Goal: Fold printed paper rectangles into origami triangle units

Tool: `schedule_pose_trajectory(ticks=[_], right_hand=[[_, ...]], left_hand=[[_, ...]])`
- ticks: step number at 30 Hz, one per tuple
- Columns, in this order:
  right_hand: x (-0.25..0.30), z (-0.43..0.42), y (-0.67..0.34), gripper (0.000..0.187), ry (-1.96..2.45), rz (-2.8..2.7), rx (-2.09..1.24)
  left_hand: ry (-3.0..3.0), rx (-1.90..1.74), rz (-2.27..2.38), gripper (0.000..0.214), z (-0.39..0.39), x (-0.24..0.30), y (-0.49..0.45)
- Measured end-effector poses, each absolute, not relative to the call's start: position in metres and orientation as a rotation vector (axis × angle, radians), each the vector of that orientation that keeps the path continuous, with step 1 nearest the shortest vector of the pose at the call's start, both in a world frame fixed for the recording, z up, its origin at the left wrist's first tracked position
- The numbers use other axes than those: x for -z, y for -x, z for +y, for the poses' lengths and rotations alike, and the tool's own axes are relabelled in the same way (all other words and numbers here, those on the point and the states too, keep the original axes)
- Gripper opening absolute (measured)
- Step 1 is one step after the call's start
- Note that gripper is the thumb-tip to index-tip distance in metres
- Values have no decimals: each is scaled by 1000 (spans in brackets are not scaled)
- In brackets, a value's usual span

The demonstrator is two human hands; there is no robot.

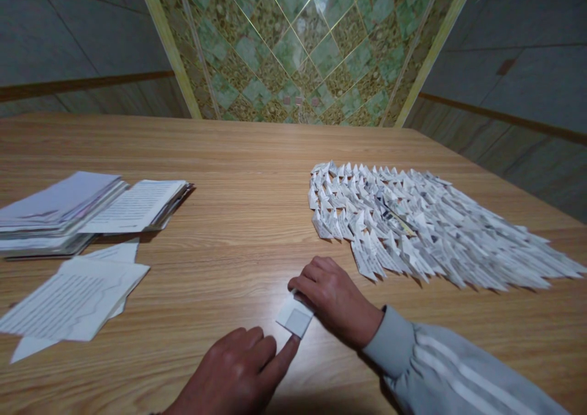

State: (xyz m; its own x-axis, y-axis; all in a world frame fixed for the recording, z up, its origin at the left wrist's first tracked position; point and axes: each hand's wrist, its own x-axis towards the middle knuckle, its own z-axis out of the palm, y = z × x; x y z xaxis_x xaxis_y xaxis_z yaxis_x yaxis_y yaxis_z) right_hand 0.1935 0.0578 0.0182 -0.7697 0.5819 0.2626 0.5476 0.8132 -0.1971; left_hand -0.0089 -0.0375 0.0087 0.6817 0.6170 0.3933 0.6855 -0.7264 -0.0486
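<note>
A small folded piece of paper (296, 320) lies on the wooden table between my hands, a square flap showing on its upper side. My right hand (332, 299), in a grey sleeve with white stripes, grips its far right edge with bent fingers. From the lower left, my left hand (243, 366) reaches in with one digit stretched to the paper's near corner. Its other fingers are curled in, and its underside is hidden. Beyond my right hand stand many folded paper pieces (413, 225) with pointed tips, packed in rows.
Loose printed sheets (77, 296) lie on the left of the wooden table (238, 219). Behind them are a thick paper stack (59, 201) and a printed pile (137, 204). A green and gold tiled wall (298, 48) rises past the far edge.
</note>
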Motion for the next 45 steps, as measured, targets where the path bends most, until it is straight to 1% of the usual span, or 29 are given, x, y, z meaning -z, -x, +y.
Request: schedule_pose_trajectory(ticks=[3, 9, 11, 12, 15, 18, 24, 26, 30, 34, 39, 45], right_hand=[[-16, 57, -194, 10, 841, -2682, -120], [-17, 57, -194, 11, 841, -2693, -85], [-17, 57, -194, 11, 833, -2696, -82], [-17, 56, -194, 11, 832, -2695, -83], [-16, 56, -194, 10, 828, -2690, -90], [-16, 56, -194, 10, 824, -2691, -82], [-16, 56, -194, 11, 825, -2679, -84], [-16, 56, -194, 12, 819, -2680, -86], [-18, 57, -194, 12, 820, -2685, -79], [-18, 57, -194, 13, 820, -2687, -76], [-18, 57, -194, 11, 817, -2698, -82], [-17, 57, -194, 12, 826, -2692, -98]], left_hand=[[2721, 537, -1023, 37, -37, -12, 8], [2692, 767, -1088, 23, -35, -17, 2], [2690, 776, -1121, 18, -33, -18, -1], [2707, 747, -1119, 18, -31, -19, -2], [2795, 633, -1078, 31, -27, -19, -2], [2835, 596, -1066, 39, -26, -17, -1], [2877, 565, -1120, 43, -27, -16, 0], [2917, 588, -1150, 40, -27, -19, 1], [3021, 769, -1285, 15, -24, -25, 6], [3025, 833, -1163, 21, -18, -26, 9], [2914, 655, -1085, 28, -12, -26, 6], [2840, 562, -1014, 20, -11, -26, 1]])
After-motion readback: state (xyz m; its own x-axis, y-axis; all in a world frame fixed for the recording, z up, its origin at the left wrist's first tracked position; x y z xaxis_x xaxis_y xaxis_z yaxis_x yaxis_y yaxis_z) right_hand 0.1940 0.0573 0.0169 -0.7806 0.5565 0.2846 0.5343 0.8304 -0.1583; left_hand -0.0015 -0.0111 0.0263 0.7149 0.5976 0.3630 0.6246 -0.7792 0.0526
